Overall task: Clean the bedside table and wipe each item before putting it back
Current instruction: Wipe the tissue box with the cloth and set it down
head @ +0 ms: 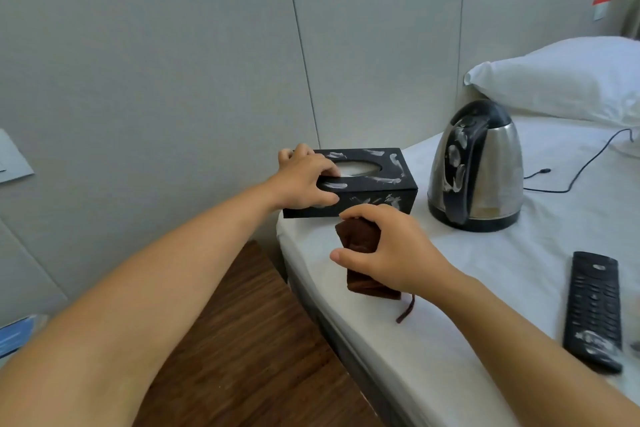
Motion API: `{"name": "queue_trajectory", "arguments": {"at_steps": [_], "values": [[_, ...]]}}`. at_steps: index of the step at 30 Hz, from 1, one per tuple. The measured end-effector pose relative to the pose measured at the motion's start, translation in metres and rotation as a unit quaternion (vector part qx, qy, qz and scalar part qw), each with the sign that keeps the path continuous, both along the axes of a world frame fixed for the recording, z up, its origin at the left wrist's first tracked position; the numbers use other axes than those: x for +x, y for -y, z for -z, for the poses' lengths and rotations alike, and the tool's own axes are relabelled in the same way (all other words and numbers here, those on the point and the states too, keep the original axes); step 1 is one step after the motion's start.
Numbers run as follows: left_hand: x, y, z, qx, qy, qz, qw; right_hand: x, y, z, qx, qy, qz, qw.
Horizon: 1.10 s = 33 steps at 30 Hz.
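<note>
- You are looking at a bed (pixel 485 274) with a white sheet filling the right of the scene; its rounded corner sits near the middle.
- Grey padded wall panels (pixel 156 45) rise behind, and a dark wood-grain desk (pixel 249 340) lies low on the left, beside the mattress edge.
- One white pillow (pixel 561 80) rests at the far right of the bed.
- One black rectangular tissue box with white feather marks (pixel 374 184) sits on the bed's far corner.
- One steel electric kettle with a black handle and lid (pixel 481 166) stands just right of the box, apart from it.
- One black remote control (pixel 594 308) lies near you on the right.
- One thin black cable (pixel 581 166) trails across the sheet behind the kettle.
- Your left hand (pixel 304 180) grips the box's left end, fingers over the top and thumb on the near side.
- Your right hand (pixel 388 246) has its grip clamped on one folded brown cloth (pixel 360 246), just in front of the box.
</note>
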<state>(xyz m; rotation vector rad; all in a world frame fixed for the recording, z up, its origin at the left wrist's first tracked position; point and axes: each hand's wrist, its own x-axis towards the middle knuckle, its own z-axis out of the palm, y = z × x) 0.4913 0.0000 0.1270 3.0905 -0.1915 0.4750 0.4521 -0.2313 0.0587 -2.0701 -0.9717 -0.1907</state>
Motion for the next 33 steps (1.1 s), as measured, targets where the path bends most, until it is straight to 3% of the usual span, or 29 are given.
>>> {"name": "queue_trajectory", "arguments": {"at_steps": [6,11,18,26,30,33], "values": [[-0.120,-0.027,-0.034,0.093,0.049,-0.053,0.993,-0.064,-0.011,-0.027,0.009,0.059,-0.088,0.994],[-0.263,-0.051,-0.006,-0.003,0.024,-0.144,0.989,-0.121,-0.025,-0.034,-0.013,0.054,-0.178,0.982],[-0.424,-0.054,0.065,-0.122,-0.043,-0.229,0.965,-0.147,-0.057,-0.055,-0.063,0.063,-0.201,0.975],[-0.477,-0.057,0.091,-0.153,-0.092,-0.264,0.948,-0.181,-0.116,-0.006,-0.139,0.082,-0.286,0.944],[-0.472,-0.052,0.083,-0.124,-0.164,-0.289,0.935,-0.189,-0.136,0.022,-0.157,0.056,-0.277,0.946],[-0.454,-0.040,0.080,-0.102,-0.158,-0.282,0.941,-0.186,-0.137,0.031,-0.167,0.084,-0.291,0.938]]}}
